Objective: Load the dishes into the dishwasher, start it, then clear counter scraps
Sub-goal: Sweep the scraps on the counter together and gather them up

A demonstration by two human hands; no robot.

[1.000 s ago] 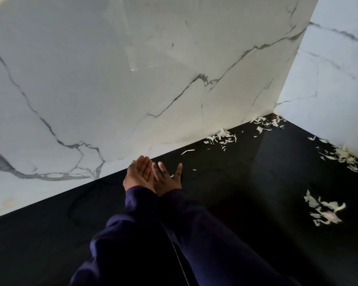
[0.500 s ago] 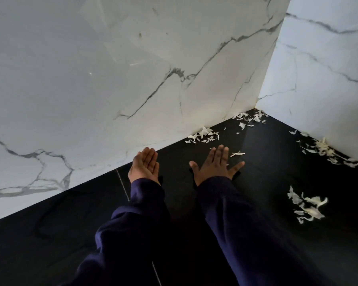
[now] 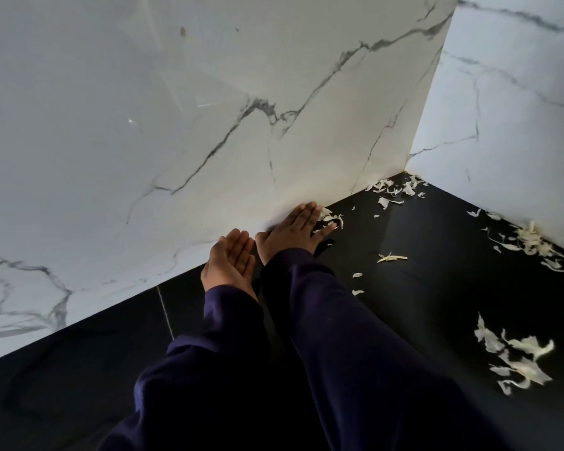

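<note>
several scrap piles (image 3: 515, 361) on black counter (image 3: 420, 304), marble walls (image 3: 144, 125) behind.

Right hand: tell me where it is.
Head view, centre: the right hand lies flat on the black counter against the marble wall, fingertips on scraps, beside the left hand.

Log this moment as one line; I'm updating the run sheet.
phase: clearing scraps | right hand: flat on scraps by wall | left hand: cupped, palm up | black counter: more scrap clusters
</note>
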